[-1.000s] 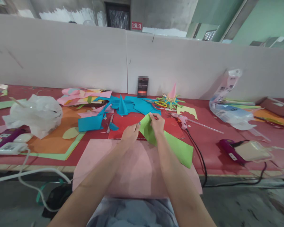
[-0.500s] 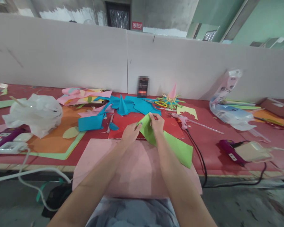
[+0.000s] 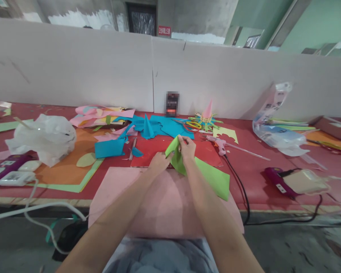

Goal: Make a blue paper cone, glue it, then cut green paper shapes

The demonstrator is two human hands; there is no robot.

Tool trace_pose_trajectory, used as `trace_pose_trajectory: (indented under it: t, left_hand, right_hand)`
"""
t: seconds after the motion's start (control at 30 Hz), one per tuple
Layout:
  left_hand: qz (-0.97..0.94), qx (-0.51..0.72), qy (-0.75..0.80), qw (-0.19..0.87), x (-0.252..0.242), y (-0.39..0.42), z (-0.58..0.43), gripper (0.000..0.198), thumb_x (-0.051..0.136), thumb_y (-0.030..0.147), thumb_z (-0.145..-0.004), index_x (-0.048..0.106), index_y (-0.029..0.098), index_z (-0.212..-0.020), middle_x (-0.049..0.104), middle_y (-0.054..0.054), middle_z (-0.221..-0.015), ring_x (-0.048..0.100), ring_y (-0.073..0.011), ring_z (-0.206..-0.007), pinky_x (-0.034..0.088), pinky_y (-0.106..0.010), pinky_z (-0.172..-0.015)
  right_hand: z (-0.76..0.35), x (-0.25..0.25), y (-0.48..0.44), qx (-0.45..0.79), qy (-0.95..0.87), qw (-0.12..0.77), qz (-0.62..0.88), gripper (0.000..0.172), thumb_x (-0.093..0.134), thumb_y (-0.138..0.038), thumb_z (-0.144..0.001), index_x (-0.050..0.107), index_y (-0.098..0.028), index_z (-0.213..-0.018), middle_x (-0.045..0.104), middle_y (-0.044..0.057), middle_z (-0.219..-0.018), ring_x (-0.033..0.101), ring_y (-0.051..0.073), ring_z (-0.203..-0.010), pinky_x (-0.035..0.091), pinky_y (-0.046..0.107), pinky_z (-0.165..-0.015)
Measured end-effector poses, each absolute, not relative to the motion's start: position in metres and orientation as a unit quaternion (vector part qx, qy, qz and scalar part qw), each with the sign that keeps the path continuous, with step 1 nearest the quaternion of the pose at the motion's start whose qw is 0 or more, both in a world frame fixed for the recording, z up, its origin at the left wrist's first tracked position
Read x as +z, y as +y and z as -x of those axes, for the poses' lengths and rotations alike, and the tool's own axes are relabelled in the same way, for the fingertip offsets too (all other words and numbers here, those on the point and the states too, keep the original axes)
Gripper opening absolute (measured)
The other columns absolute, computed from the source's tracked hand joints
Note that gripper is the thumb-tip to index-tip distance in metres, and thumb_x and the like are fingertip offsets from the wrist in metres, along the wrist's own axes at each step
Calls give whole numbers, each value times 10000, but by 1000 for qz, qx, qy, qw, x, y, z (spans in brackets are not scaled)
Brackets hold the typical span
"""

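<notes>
A strip of green paper (image 3: 211, 176) is held up between both hands, its left end bent over and its long right part slanting down behind my right forearm. My left hand (image 3: 160, 162) is closed at the paper's left end, thumb against the inner face. Pinching the upper edge is my right hand (image 3: 188, 147), with its fingers curled. Beneath the hands lie a red sheet (image 3: 147, 146) and a large pink sheet (image 3: 159, 204) at the table's front edge. A blue paper cone (image 3: 147, 128) stands beyond them.
A pink glue gun (image 3: 220, 145) with a black cord lies right of the hands. Yellow scissors (image 3: 193, 124) and a pink-coned stick craft (image 3: 207, 115) are behind. A crumpled plastic bag (image 3: 45, 136) and purple power strip (image 3: 7, 168) sit left; another power strip (image 3: 278, 182) is right.
My left hand has shifted slightly right, its thumb moving inside the green paper. The paper's left end now curls over more, and its right end has risen a little.
</notes>
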State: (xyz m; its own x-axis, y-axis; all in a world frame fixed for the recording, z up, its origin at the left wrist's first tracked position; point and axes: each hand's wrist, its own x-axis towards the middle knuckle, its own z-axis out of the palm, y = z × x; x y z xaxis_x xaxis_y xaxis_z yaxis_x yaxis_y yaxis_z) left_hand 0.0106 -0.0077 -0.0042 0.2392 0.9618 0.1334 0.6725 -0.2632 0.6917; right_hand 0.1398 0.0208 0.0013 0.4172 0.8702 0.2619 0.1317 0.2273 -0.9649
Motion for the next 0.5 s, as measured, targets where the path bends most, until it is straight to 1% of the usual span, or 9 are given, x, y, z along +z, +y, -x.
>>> trace_pose_trajectory:
  t: [0.1,0.2,0.37,0.5]
  left_hand:
    - [-766,223,553,240,-1,-10,-11,457,363,424,-838,622,125,-610,597,-67,-548,580,-158,-585,404,-231,-577]
    - [-787,195,534,240,3,-12,-11,525,321,441,-850,588,146,-507,577,-54,-470,572,-148,-536,418,-226,-585]
    - [-797,188,526,230,4,-14,-9,578,292,489,-850,550,160,-451,555,-37,-418,543,-132,-474,403,-220,-552]
    - [-804,183,517,230,0,-11,-8,546,334,498,-835,566,160,-473,559,-28,-426,536,-127,-469,376,-216,-531]
  right_hand:
    - [-143,-2,24,295,-429,658,544,449,539,-569,-680,620,-150,-819,408,-76,-362,351,82,-338,271,215,-374]
    - [-146,-6,28,295,-407,674,542,469,543,-575,-673,619,-144,-840,400,-80,-370,335,77,-337,261,214,-368]
    - [-147,-8,30,291,-403,677,543,463,551,-576,-667,618,-148,-831,402,-79,-366,340,81,-339,262,213,-369]
    - [-146,-6,28,290,-404,677,543,444,563,-563,-668,614,-146,-811,406,-78,-359,346,82,-337,262,215,-372]
